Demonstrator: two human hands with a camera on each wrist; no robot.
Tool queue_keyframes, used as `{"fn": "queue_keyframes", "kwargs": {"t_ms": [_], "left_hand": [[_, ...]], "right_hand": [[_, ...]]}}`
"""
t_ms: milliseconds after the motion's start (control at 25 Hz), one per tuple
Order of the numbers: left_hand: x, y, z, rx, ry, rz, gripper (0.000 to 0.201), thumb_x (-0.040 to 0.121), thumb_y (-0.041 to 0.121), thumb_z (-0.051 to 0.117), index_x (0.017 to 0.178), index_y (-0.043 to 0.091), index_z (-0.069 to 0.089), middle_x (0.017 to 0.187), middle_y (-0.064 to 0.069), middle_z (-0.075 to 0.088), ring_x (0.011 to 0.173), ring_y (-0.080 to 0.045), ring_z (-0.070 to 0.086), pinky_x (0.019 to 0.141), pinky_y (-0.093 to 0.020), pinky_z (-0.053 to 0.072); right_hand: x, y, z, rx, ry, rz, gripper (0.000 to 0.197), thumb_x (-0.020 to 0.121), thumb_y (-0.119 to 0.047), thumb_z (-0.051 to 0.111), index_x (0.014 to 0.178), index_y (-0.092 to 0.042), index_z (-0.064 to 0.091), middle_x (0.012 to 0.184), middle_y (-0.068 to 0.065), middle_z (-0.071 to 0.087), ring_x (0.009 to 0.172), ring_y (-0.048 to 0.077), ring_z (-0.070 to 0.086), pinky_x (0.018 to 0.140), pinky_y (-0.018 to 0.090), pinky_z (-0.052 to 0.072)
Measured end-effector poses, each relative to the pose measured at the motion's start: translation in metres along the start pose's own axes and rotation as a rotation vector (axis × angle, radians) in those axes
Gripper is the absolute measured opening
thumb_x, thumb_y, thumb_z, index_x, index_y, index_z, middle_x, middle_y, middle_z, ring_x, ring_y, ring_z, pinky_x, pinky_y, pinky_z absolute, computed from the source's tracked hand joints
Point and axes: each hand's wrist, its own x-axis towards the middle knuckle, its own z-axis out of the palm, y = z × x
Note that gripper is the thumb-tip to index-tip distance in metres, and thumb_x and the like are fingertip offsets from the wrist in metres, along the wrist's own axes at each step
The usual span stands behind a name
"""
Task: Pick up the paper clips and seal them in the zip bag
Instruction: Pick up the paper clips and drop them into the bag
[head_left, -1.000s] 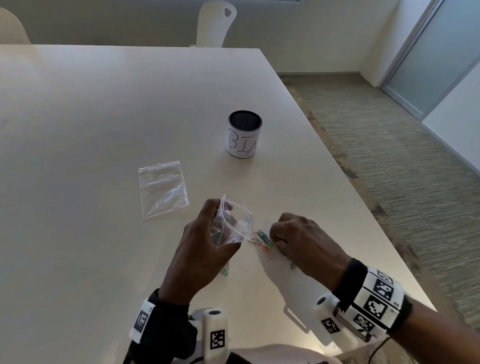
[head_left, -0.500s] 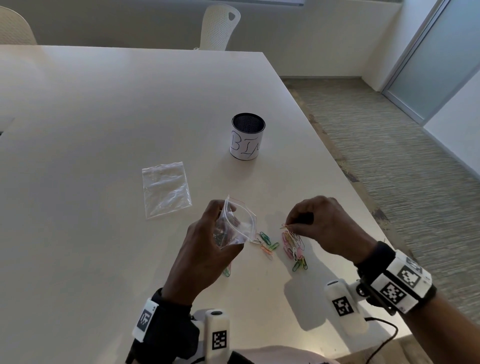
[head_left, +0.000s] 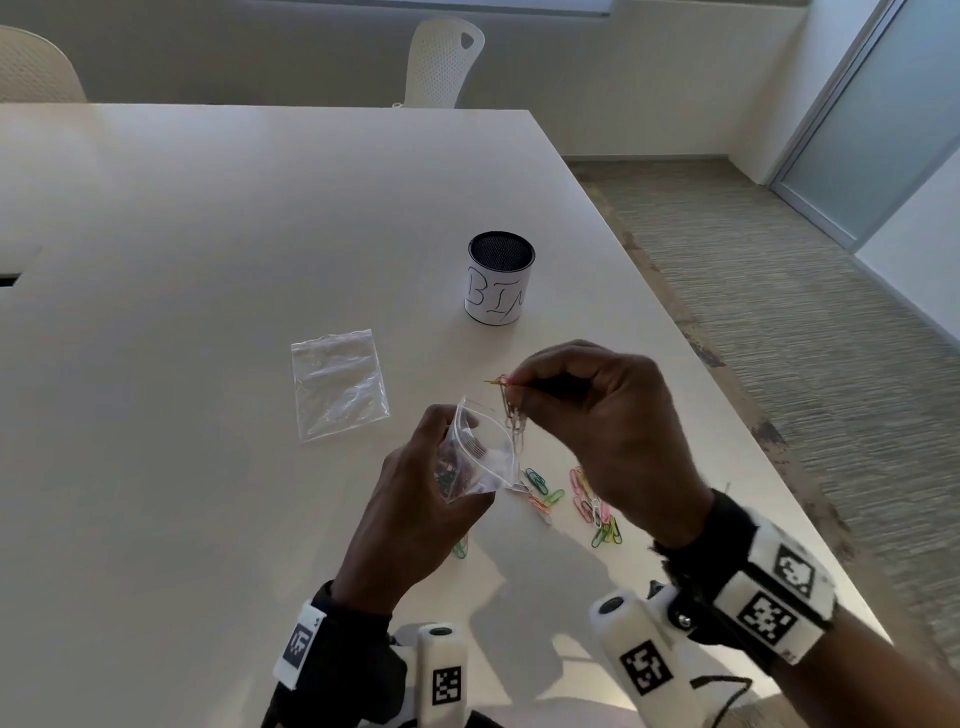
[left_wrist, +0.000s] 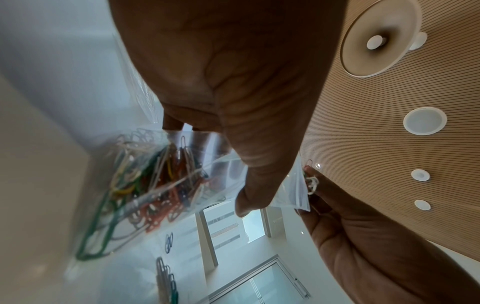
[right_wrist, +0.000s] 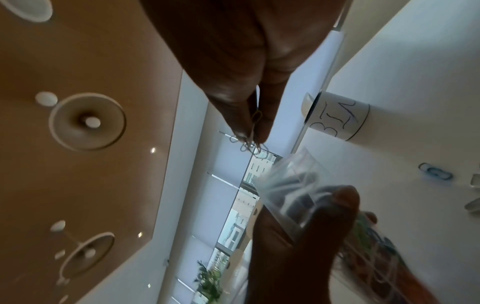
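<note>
My left hand (head_left: 415, 499) holds a small clear zip bag (head_left: 480, 447) with its mouth open upward, above the white table (head_left: 208, 260). Several coloured paper clips (left_wrist: 155, 181) lie inside the bag. My right hand (head_left: 597, 415) is raised just right of the bag's mouth and pinches a dangling bunch of paper clips (head_left: 511, 410) between thumb and fingertips (right_wrist: 249, 127). More loose coloured clips (head_left: 592, 506) lie scattered on the table below my right hand, and one green clip (head_left: 460, 545) shows under my left wrist.
A second, empty zip bag (head_left: 337, 382) lies flat on the table to the left. A black mesh cup with a white label reading BIN (head_left: 500, 278) stands behind the hands. The table's right edge (head_left: 727, 415) runs close by my right hand. A white chair (head_left: 444, 60) stands at the far side.
My right hand lifted from the pile on the table with a bunch of clips and moved up and left to the bag's mouth. My left hand kept holding the bag open.
</note>
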Motion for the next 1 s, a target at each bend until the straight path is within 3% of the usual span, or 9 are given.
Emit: {"fn": "queue_keyframes", "kwargs": {"t_ms": [80, 280, 480, 600, 680, 760, 880, 1000], "left_hand": [[0.0, 0.0, 0.0, 0.003, 0.001, 0.01, 0.05, 0.083, 0.016, 0.084, 0.121, 0.031, 0.055, 0.1, 0.018, 0.073, 0.09, 0.004, 0.073, 0.07, -0.01, 0.057], [0.001, -0.003, -0.002, 0.015, -0.002, -0.016, 0.051, 0.083, 0.019, 0.083, 0.121, 0.034, 0.052, 0.1, 0.014, 0.074, 0.086, -0.002, 0.074, 0.073, -0.03, 0.065], [0.0, -0.001, -0.002, 0.019, -0.001, -0.01, 0.051, 0.084, 0.017, 0.084, 0.121, 0.034, 0.053, 0.099, 0.015, 0.074, 0.086, 0.0, 0.074, 0.07, -0.024, 0.063], [0.0, 0.0, -0.003, 0.024, 0.014, 0.001, 0.051, 0.083, 0.015, 0.085, 0.121, 0.028, 0.055, 0.1, 0.016, 0.073, 0.088, 0.007, 0.071, 0.069, -0.008, 0.055], [0.0, -0.001, -0.002, 0.013, 0.028, -0.001, 0.049, 0.083, 0.015, 0.085, 0.121, 0.026, 0.057, 0.1, 0.015, 0.073, 0.089, 0.003, 0.072, 0.07, -0.011, 0.056], [-0.001, -0.003, -0.002, 0.009, 0.036, -0.007, 0.047, 0.083, 0.015, 0.085, 0.12, 0.028, 0.057, 0.099, 0.013, 0.073, 0.087, -0.005, 0.073, 0.072, -0.022, 0.061], [-0.001, -0.003, -0.003, 0.019, 0.03, -0.014, 0.048, 0.083, 0.015, 0.084, 0.119, 0.031, 0.057, 0.099, 0.012, 0.073, 0.085, -0.008, 0.073, 0.073, -0.03, 0.063], [-0.001, -0.003, -0.002, 0.025, 0.03, -0.014, 0.048, 0.082, 0.016, 0.084, 0.119, 0.031, 0.056, 0.099, 0.012, 0.073, 0.086, -0.008, 0.073, 0.074, -0.031, 0.063]], "right_hand": [[-0.003, 0.008, 0.013, -0.082, -0.005, -0.074, 0.009, 0.084, -0.003, 0.082, 0.092, -0.006, 0.081, 0.092, 0.001, 0.078, 0.084, 0.016, 0.077, 0.081, 0.03, 0.064], [-0.011, 0.018, 0.019, -0.314, -0.18, -0.188, 0.006, 0.09, -0.009, 0.078, 0.095, -0.01, 0.081, 0.095, -0.003, 0.073, 0.084, 0.01, 0.073, 0.077, 0.031, 0.062], [-0.007, 0.009, 0.015, -0.353, -0.301, -0.22, 0.012, 0.094, -0.009, 0.073, 0.104, -0.01, 0.081, 0.101, -0.002, 0.078, 0.089, 0.006, 0.074, 0.08, 0.028, 0.062], [0.002, -0.003, -0.005, -0.313, -0.204, -0.198, 0.014, 0.092, -0.008, 0.075, 0.103, -0.013, 0.082, 0.098, -0.006, 0.079, 0.087, 0.004, 0.075, 0.082, 0.015, 0.058], [0.007, -0.006, -0.03, -0.352, -0.113, -0.144, 0.013, 0.091, -0.009, 0.077, 0.1, -0.015, 0.082, 0.094, -0.009, 0.079, 0.085, 0.005, 0.075, 0.081, 0.013, 0.057], [0.006, 0.003, -0.052, -0.506, -0.118, -0.026, 0.011, 0.088, -0.022, 0.081, 0.1, -0.021, 0.081, 0.088, -0.012, 0.078, 0.082, 0.003, 0.074, 0.078, 0.017, 0.059], [-0.011, 0.029, -0.073, -0.82, -0.354, 0.266, 0.054, 0.076, -0.054, 0.081, 0.12, -0.025, 0.071, 0.096, -0.015, 0.068, 0.081, -0.001, 0.067, 0.071, 0.015, 0.055], [-0.035, 0.049, -0.072, -0.963, -0.565, 0.464, 0.091, 0.069, -0.059, 0.086, 0.144, -0.027, 0.046, 0.123, -0.01, 0.052, 0.098, 0.006, 0.06, 0.082, 0.019, 0.049]]}}
